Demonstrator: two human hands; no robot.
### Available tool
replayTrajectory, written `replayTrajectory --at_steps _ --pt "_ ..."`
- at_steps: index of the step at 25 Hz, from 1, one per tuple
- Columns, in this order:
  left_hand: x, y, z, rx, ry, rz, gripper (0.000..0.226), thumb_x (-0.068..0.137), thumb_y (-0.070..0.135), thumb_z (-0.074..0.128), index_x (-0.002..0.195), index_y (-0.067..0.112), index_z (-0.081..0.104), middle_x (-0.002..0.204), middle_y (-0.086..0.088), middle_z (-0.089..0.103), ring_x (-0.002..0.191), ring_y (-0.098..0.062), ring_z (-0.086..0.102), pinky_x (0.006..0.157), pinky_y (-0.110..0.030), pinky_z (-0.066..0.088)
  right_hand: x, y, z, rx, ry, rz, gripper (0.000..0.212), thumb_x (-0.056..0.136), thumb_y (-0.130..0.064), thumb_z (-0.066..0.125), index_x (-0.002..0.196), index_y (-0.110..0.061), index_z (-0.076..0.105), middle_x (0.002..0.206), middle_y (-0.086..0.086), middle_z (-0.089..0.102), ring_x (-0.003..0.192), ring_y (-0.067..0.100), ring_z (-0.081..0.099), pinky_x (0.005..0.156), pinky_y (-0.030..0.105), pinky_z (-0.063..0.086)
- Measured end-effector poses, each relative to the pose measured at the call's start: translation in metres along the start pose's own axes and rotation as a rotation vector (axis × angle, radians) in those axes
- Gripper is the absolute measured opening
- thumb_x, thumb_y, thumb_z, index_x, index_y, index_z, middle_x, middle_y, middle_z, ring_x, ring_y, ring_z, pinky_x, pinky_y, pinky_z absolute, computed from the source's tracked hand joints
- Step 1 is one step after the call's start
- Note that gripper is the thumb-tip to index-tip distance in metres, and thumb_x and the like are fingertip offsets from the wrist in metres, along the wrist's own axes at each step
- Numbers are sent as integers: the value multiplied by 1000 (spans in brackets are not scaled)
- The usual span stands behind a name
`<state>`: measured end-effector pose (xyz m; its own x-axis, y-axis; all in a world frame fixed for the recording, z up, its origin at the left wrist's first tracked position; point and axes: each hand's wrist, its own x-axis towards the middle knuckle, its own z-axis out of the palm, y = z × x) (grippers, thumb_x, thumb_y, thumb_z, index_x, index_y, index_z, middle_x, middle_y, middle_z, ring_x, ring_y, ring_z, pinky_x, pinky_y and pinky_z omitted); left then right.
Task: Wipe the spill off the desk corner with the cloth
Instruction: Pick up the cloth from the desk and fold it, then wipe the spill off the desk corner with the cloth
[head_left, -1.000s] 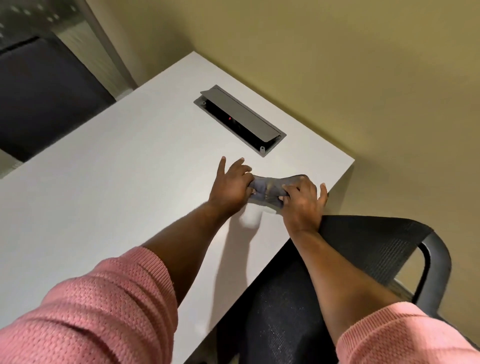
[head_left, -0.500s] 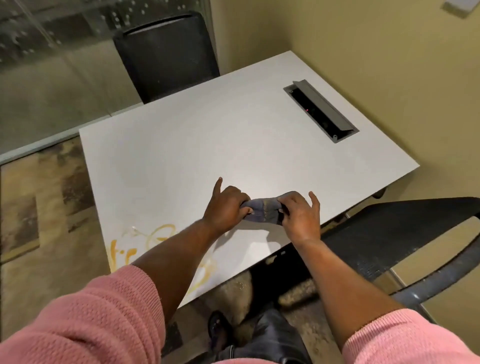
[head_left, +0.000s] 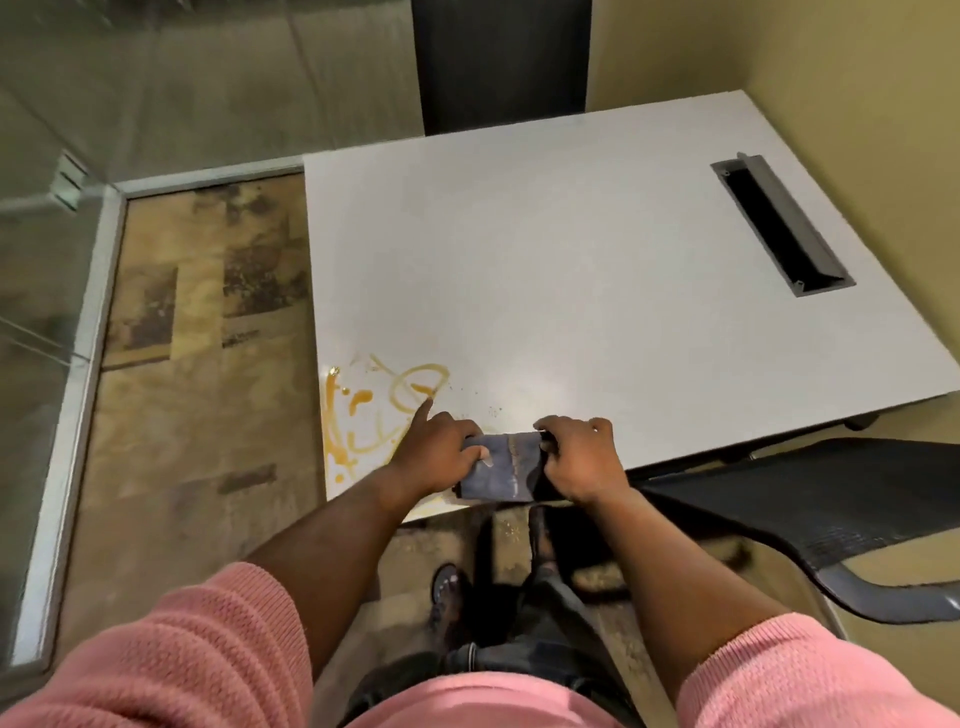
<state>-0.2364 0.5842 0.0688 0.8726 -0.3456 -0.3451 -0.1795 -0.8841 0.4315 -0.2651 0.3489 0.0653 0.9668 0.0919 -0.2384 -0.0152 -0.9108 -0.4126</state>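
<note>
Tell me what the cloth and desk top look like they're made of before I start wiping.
Cloth: grey-blue woven fabric, matte, folded flat between both hands, with a pale worn streak. Desk top: smooth white laminate, probably, with a faint sheen; the orange spill sits in beads and rings on top, so likely non-absorbent.

Smooth matt desk (head_left: 571, 291), woven cloth (head_left: 503, 465)
</note>
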Motion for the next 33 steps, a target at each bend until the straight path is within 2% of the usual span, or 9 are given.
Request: replayTrajectory --at_steps 5,8,10,12,14,18,23,28,33 --pt "9 -17 17 38 -11 -144 34 103 38 54 133 22 62 125 -5 70 132 -25 52 128 -49 3 34 2 30 -57 -69 -57 38 98 -18 51 134 -23 64 131 2 71 121 27 63 105 41 30" --pt "16 -27 33 102 84 -223 45 102 33 55 145 18 53 146 -4 59 142 -26 44 128 -52 4 61 2 46 -50 -96 -122 39 98 -17 54 136 -19 63 136 4 68 127 29 60 108 41 33" --pt "18 -23 45 141 197 -166 50 100 29 58 147 14 52 156 -9 49 149 -29 38 128 -56 10 73 2 49 -10 -89 -156 41 99 -15 54 140 -16 60 144 5 63 135 29 56 113 43 34" --pt "24 -7 58 139 246 -81 56 97 29 61 149 10 51 163 -13 41 153 -34 34 126 -57 17 82 12 46 51 -71 -169 46 101 -12 51 147 -13 55 155 8 54 146 28 46 122 47 29" --pt "35 13 74 124 193 -55 63 100 36 57 156 12 42 168 -14 30 156 -34 26 126 -55 17 91 30 36 83 -80 -177 53 100 -12 47 152 -11 51 162 12 45 152 29 38 125 49 24" --pt "57 19 101 120 29 -28 76 103 59 44 166 28 15 175 -7 4 162 -28 1 128 -57 1 110 75 22 20 -150 -256 63 98 -27 32 157 -10 44 167 12 38 156 32 32 127 53 22" --pt "82 -7 112 242 -21 78 91 93 80 33 165 37 -1 175 -1 -13 161 -26 -11 126 -60 -7 126 125 48 -208 -180 -426 59 107 -29 40 162 -13 31 172 12 26 159 34 22 127 59 16" --pt "83 -5 127 259 61 64 85 95 78 33 165 39 2 175 0 -8 162 -28 -7 126 -65 2 129 138 75 -226 -145 -456 64 105 -35 31 166 -17 21 175 8 17 162 30 13 130 57 5" --pt "57 17 164 212 214 -67 80 97 75 37 164 40 12 176 0 2 162 -27 1 125 -66 9 128 142 83 -276 -78 -469 62 106 -34 28 164 -15 23 174 9 18 162 30 14 129 58 8"
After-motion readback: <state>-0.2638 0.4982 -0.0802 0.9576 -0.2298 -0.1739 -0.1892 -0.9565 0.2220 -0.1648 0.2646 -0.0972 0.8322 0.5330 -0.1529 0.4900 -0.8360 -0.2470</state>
